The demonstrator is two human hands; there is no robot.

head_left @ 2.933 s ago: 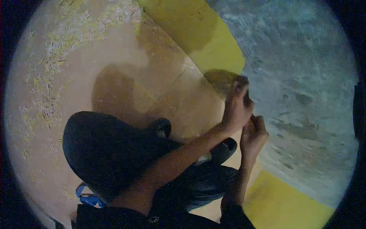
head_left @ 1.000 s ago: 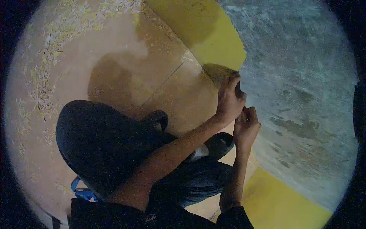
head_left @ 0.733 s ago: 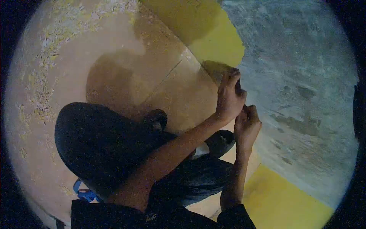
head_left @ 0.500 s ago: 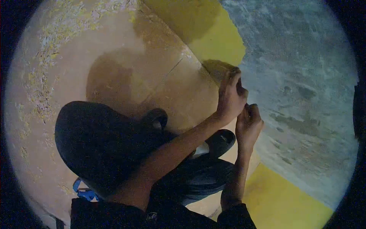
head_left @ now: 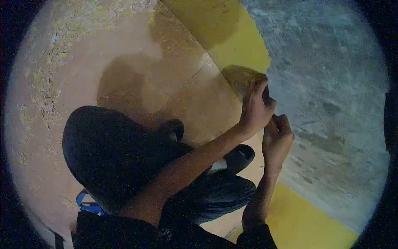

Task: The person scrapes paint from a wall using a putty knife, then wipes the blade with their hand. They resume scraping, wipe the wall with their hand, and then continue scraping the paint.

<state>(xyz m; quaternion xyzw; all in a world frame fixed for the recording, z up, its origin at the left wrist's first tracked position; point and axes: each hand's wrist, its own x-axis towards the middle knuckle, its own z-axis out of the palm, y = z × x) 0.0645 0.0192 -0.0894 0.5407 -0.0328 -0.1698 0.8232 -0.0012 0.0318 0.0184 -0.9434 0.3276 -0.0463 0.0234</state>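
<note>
Curled hands: left hand [head_left: 258, 108] and right hand [head_left: 278, 140] are bent inward, just beside each other against the grey wall [head_left: 327, 83]; cannot tell whether either closes on anything
Dark sliver [head_left: 265, 93]: inside the left hand's curl; tool or shadow, unclear; if a tool, probably slim, light and stiff, best held mid-length
Yellow coating [head_left: 248, 47]: on the wall beyond the left hand; likely thin and brittle; any hold belongs at its ragged edge
Hidden: both palms; blue item [head_left: 91, 208], partly covered by the dark trousers [head_left: 112, 153]
</note>
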